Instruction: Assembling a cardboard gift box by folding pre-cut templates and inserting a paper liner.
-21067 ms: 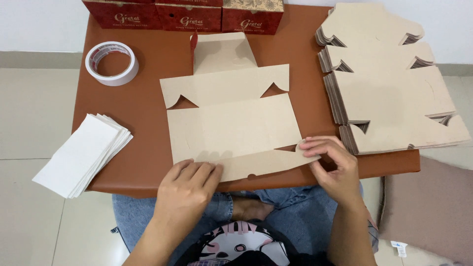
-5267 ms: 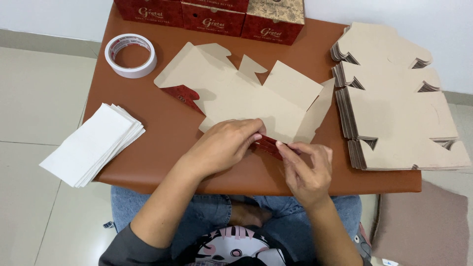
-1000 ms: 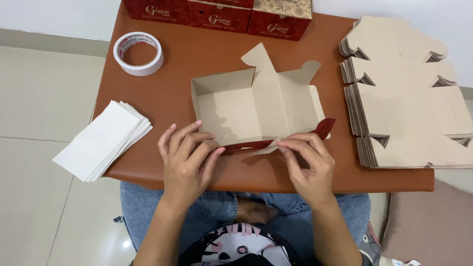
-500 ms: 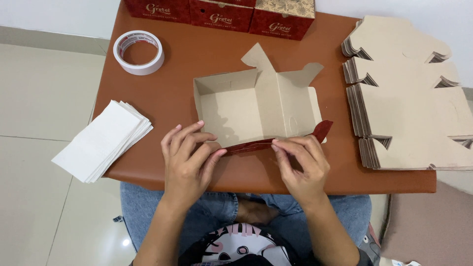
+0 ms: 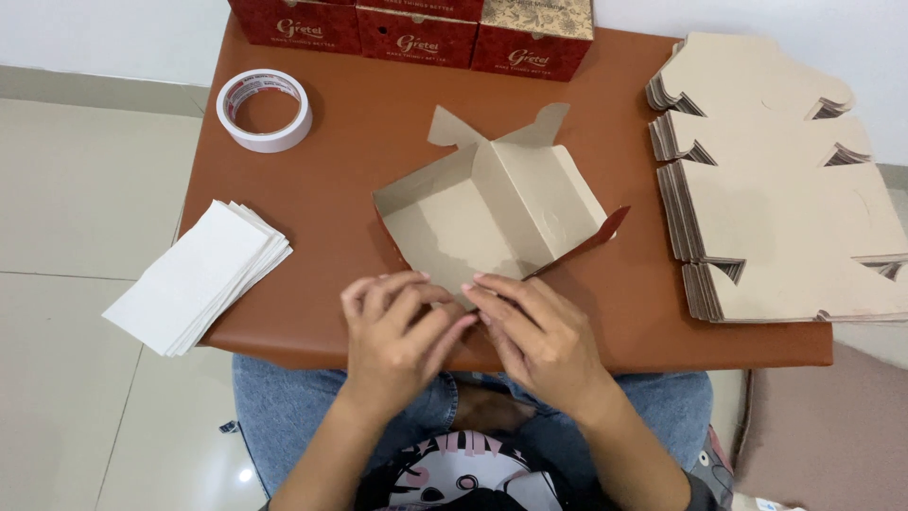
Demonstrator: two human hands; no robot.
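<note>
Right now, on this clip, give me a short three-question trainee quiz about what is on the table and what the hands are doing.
1. True or false: both the left hand and the right hand rest on the near edge of the half-folded tan cardboard box.
2. Which lies at the table's left edge? A. the stack of white paper sheets B. the stack of flat tan box blanks C. the row of red printed boxes
3. What round thing sits on the brown table at far left?

Key: 1 true; 2 A; 3 the white tape roll.
</note>
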